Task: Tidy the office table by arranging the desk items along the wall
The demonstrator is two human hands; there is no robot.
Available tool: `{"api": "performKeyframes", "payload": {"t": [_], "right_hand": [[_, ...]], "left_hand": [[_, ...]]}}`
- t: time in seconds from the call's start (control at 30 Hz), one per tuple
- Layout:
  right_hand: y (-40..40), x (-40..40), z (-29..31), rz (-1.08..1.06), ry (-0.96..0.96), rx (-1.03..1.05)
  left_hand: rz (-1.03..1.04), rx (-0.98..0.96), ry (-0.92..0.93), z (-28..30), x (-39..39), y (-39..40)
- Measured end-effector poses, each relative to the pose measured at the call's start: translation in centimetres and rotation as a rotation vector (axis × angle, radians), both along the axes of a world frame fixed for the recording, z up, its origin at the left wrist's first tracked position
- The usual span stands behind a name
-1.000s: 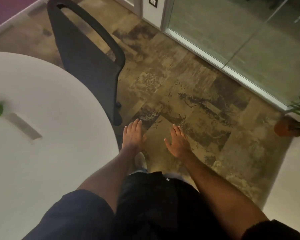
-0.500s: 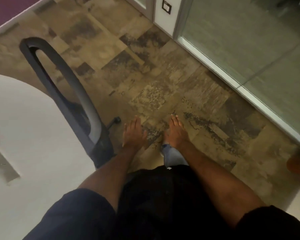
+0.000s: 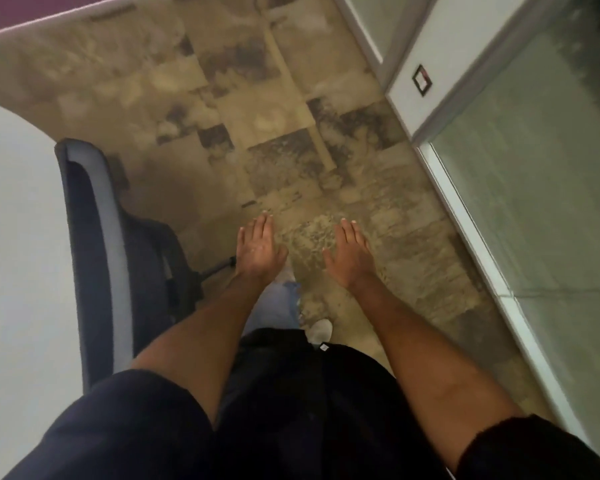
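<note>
- No desk items can be seen; only the white surface [image 3: 18,237] shows, at the left edge, to the left of both hands.
- Left hand [image 3: 258,249] is held nearer that surface than right hand [image 3: 350,258]; on both, the fingers are straight and spread, and nothing is held.
- Between the left hand and the surface a dark chair [image 3: 118,258] is set, likely in the way.
- Patterned floor [image 3: 291,133] lies ahead and a glass wall [image 3: 534,202] at right.
</note>
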State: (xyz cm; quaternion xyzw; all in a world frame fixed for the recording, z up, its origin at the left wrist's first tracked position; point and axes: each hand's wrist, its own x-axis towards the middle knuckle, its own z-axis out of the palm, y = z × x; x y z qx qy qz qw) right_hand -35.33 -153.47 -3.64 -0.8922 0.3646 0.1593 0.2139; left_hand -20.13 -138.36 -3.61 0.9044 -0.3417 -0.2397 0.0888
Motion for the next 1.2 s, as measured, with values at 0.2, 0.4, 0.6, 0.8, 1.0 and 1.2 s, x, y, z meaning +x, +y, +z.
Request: {"api": "performKeyframes", "payload": {"t": [0.2, 0.4, 0.6, 0.8, 1.0, 1.2], "right_hand": [[-6.7, 12.1, -0.1, 0.142, 0.025, -0.051], [-11.4, 25.9, 0.8, 0.238, 0.065, -0.053], [-12.2, 41.6, 1.4, 0.402, 0.053, -0.050], [-9.9, 57.7, 1.0, 0.677, 0.054, -0.090], [-4.9, 74.3, -0.5, 0.990, 0.037, -0.100], [3.7, 91.1, -0.4, 1.313, -0.008, -0.109]], "left_hand": [[0.142, -0.001, 0.017, -0.8, 9.7, -6.0], [0.220, 0.022, 0.058, -0.3, 21.2, -9.0], [0.418, -0.001, 0.051, 0.3, 32.7, -8.9], [0.724, -0.047, 0.066, -0.1, 43.1, -5.4], [1.029, -0.024, 0.048, -1.1, 53.8, 0.3], [1.367, 0.005, -0.007, -0.2, 62.8, 7.4]]}}
